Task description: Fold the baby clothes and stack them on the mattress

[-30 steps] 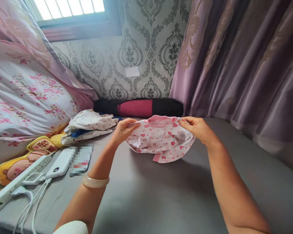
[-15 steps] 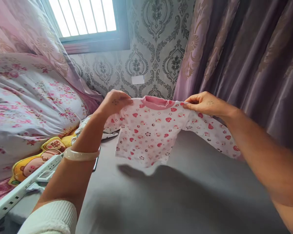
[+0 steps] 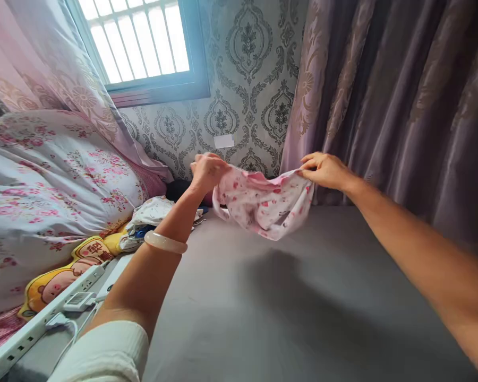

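Observation:
A small white baby shirt (image 3: 266,204) with red hearts and a pink collar hangs in the air between my hands, above the grey bed sheet (image 3: 223,318). Its lower part is bunched and blurred by motion, and the sleeves are hard to make out. My left hand (image 3: 209,168) is closed on the shoulder at the left of the collar. On the opposite side, my right hand (image 3: 324,170) pinches the other shoulder between thumb and fingers. A pale bangle (image 3: 165,243) circles my left forearm.
To the left lie a floral quilt (image 3: 56,180), a yellow pig cushion (image 3: 56,278), folded clothes (image 3: 153,212) and a white power strip (image 3: 32,337) with plugs and cables. A patterned wall (image 3: 249,53) and purple curtains (image 3: 382,106) stand behind.
The shirt was spread with its front flat and one sleeve hanging out to the right; now its lower part has swung and crumpled upward. Both hands keep hold, and my left hand has moved right.

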`<move>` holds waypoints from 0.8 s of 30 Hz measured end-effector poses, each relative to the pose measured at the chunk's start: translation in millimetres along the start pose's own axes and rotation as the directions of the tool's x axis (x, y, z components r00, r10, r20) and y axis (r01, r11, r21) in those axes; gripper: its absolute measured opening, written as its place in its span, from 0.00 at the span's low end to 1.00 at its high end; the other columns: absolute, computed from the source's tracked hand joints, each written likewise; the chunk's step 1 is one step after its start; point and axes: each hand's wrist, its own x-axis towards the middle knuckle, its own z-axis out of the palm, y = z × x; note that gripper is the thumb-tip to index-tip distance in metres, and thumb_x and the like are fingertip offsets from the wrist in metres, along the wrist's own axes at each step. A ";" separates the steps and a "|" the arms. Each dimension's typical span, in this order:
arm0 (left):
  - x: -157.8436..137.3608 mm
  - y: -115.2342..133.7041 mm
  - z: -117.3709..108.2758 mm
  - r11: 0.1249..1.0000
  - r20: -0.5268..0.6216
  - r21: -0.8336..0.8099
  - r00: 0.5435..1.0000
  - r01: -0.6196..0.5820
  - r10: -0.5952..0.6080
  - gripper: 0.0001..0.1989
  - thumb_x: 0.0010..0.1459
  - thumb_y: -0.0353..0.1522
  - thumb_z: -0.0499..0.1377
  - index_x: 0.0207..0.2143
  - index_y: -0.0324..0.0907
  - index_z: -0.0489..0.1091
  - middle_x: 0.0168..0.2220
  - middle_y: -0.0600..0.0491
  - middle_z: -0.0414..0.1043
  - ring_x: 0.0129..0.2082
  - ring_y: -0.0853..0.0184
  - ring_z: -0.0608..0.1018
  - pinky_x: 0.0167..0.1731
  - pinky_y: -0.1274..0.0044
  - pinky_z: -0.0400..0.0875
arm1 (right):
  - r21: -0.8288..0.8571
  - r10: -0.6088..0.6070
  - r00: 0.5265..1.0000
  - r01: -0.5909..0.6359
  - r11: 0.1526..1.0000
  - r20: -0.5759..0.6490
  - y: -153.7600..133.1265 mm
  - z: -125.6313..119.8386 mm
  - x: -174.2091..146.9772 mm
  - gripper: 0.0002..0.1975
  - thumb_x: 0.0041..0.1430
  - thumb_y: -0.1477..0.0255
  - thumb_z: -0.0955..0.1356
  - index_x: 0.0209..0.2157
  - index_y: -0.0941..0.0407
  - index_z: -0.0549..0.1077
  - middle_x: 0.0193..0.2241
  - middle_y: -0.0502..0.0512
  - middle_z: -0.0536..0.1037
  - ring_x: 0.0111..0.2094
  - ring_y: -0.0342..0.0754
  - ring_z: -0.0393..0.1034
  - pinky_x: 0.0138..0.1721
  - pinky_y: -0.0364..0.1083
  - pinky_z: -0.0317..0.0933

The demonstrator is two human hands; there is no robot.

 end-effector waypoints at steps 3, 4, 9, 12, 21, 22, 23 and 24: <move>7.1 -2.7 6.0 0.995 -0.104 0.088 0.994 0.052 -0.043 0.09 0.51 0.38 0.63 0.31 0.42 0.79 0.43 0.49 0.73 0.49 0.57 0.66 0.50 0.66 0.56 | -0.064 0.029 0.990 -0.038 0.997 -0.138 10.3 5.0 9.4 0.17 0.53 0.52 0.68 0.33 0.49 0.81 0.43 0.54 0.77 0.46 0.56 0.69 0.50 0.55 0.59; 8.5 -3.4 8.8 0.994 -0.094 0.093 0.994 0.057 -0.049 0.10 0.51 0.39 0.63 0.31 0.43 0.79 0.44 0.49 0.73 0.50 0.56 0.66 0.51 0.65 0.55 | -0.069 0.039 0.983 -0.052 0.996 -0.177 12.1 6.6 11.4 0.17 0.54 0.53 0.68 0.33 0.50 0.81 0.44 0.55 0.77 0.46 0.57 0.69 0.50 0.57 0.59; 3.0 -2.7 6.3 0.996 -0.078 0.041 0.994 0.085 -0.082 0.09 0.47 0.38 0.65 0.28 0.43 0.79 0.41 0.48 0.75 0.51 0.54 0.67 0.50 0.62 0.59 | 0.062 0.074 0.994 -0.069 0.996 -0.075 6.9 0.5 -1.6 0.17 0.50 0.53 0.70 0.27 0.53 0.80 0.44 0.57 0.77 0.45 0.57 0.69 0.49 0.57 0.60; -6.5 -1.7 -15.9 0.972 0.247 -0.193 0.966 0.132 -0.082 0.12 0.41 0.40 0.69 0.24 0.41 0.78 0.34 0.47 0.76 0.43 0.55 0.74 0.41 0.65 0.68 | 0.361 -0.002 0.949 -0.118 0.925 0.314 0.7 -14.9 -21.4 0.19 0.42 0.50 0.72 0.23 0.53 0.79 0.41 0.56 0.78 0.41 0.55 0.72 0.43 0.53 0.65; -13.3 15.3 -6.6 0.943 0.521 -0.266 0.853 0.201 -0.035 0.11 0.36 0.39 0.70 0.18 0.42 0.76 0.27 0.48 0.76 0.35 0.58 0.77 0.35 0.69 0.71 | 0.520 -0.043 0.891 -0.224 0.824 0.452 -11.8 -19.8 -24.2 0.17 0.37 0.53 0.76 0.22 0.53 0.80 0.40 0.53 0.78 0.42 0.52 0.71 0.45 0.49 0.63; -13.7 16.8 -4.6 0.933 0.546 -0.312 0.838 0.181 0.021 0.11 0.37 0.40 0.70 0.21 0.42 0.77 0.29 0.47 0.77 0.36 0.58 0.77 0.36 0.69 0.71 | 0.554 -0.092 0.865 -0.231 0.800 0.494 -11.2 -18.7 -24.0 0.18 0.38 0.53 0.75 0.24 0.53 0.80 0.40 0.53 0.78 0.43 0.52 0.71 0.46 0.49 0.63; -14.3 17.6 -3.6 0.920 0.558 -0.351 0.828 0.173 0.057 0.11 0.38 0.40 0.70 0.23 0.42 0.78 0.31 0.46 0.78 0.36 0.58 0.77 0.36 0.69 0.71 | 0.574 -0.123 0.844 -0.242 0.782 0.522 -9.9 -17.6 -24.3 0.18 0.39 0.52 0.75 0.25 0.53 0.80 0.40 0.53 0.78 0.43 0.52 0.71 0.46 0.50 0.63; -15.1 17.7 -3.5 0.912 0.551 -0.369 0.832 0.177 0.061 0.12 0.39 0.40 0.70 0.24 0.41 0.79 0.31 0.46 0.78 0.36 0.58 0.77 0.36 0.69 0.71 | 0.575 -0.123 0.840 -0.247 0.780 0.528 -8.2 -16.6 -25.0 0.19 0.40 0.52 0.75 0.25 0.54 0.80 0.39 0.53 0.78 0.43 0.52 0.71 0.46 0.50 0.63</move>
